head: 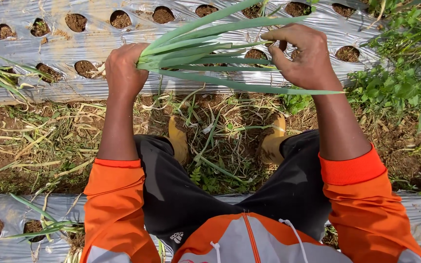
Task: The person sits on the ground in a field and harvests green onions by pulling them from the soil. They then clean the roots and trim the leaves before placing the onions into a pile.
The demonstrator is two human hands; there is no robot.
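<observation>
The plastic sheet point(98, 44) over the bed has round holes point(121, 19) holding only soil. Above it, the left hand point(123, 70) is clenched around the base of a bunch of green onions point(196, 48); the right hand point(300, 56) pinches some leaves, fingers partly curled. A hard tug could probably snap or crease those long leaves, and a loose fist may let stalks slide out onto the straw point(49, 141).

- In your left grip point(124, 73), the green onion stalks point(205, 46) look smooth and waxy, faintly glossy.
- Beyond it, the silver plastic mulch sheet point(93, 44) is crinkled and shiny.
- Below it, your orange sleeves point(115, 204) are matt knit cloth.
</observation>
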